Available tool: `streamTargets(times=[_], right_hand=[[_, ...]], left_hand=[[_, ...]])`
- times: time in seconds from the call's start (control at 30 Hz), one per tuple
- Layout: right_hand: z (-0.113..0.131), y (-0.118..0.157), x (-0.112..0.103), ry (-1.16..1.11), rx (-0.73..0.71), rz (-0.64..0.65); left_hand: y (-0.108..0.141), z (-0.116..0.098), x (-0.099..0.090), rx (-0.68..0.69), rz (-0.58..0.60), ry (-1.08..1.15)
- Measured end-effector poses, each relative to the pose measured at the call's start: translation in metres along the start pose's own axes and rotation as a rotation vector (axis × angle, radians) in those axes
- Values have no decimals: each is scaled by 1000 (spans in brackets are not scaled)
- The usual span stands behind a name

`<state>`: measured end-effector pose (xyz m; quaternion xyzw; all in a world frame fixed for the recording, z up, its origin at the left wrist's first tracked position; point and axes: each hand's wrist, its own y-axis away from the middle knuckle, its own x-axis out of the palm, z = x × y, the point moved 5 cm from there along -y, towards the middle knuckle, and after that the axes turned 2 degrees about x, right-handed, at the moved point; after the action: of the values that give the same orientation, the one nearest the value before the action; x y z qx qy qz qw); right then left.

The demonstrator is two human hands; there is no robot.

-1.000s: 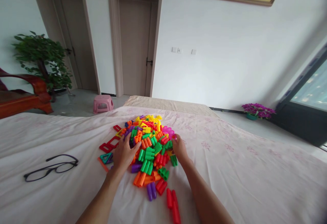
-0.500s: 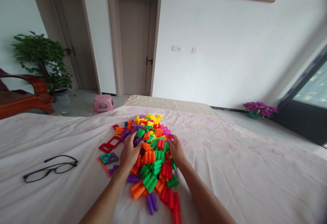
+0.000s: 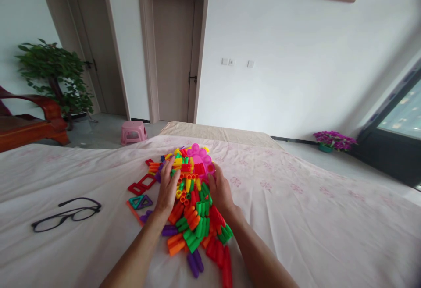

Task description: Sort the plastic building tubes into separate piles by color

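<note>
Bullet-shaped plastic building blocks in green, orange, red, purple and yellow lie heaped on the sheet. A pink piece with a scalloped, flower-like rim stands tilted up at the far side of the heap, with red and yellow blocks against it. My right hand grips its right edge, the thumb on the near side. On the left flank of the heap, my left hand rests with thumb and fingers apart, touching yellow and red blocks. The blocks partly hide its fingertips.
Red square frames and triangle frames lie left of the heap. Black eyeglasses rest farther left on the flowered sheet. Beyond the sheet's far edge are a pink stool, a potted plant and purple flowers.
The pink scalloped piece has come up from flat to tilted and moved left. Blocks at the heap's middle have tumbled toward me. My right hand has shifted slightly left.
</note>
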<state>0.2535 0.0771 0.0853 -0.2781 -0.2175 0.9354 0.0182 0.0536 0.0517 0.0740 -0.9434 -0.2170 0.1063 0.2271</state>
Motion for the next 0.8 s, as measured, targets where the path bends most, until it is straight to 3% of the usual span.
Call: streamTargets(times=[0.13, 0.27, 0.53, 0.7, 0.8], right_hand=[[-21, -14, -21, 59, 79, -22], [-55, -27, -51, 218, 200, 59], [-135, -24, -101, 283, 551, 177], [-143, -16, -101, 141, 623, 318], [-130, -9, -85, 54, 632, 493]], left_hand=[[-5, -11, -4, -11, 139, -173], [-2, -21, -5, -5, 390, -365], [47, -47, 5, 180, 779, -647], [90, -53, 20, 275, 967, -729], [107, -53, 29, 281, 939, -825]])
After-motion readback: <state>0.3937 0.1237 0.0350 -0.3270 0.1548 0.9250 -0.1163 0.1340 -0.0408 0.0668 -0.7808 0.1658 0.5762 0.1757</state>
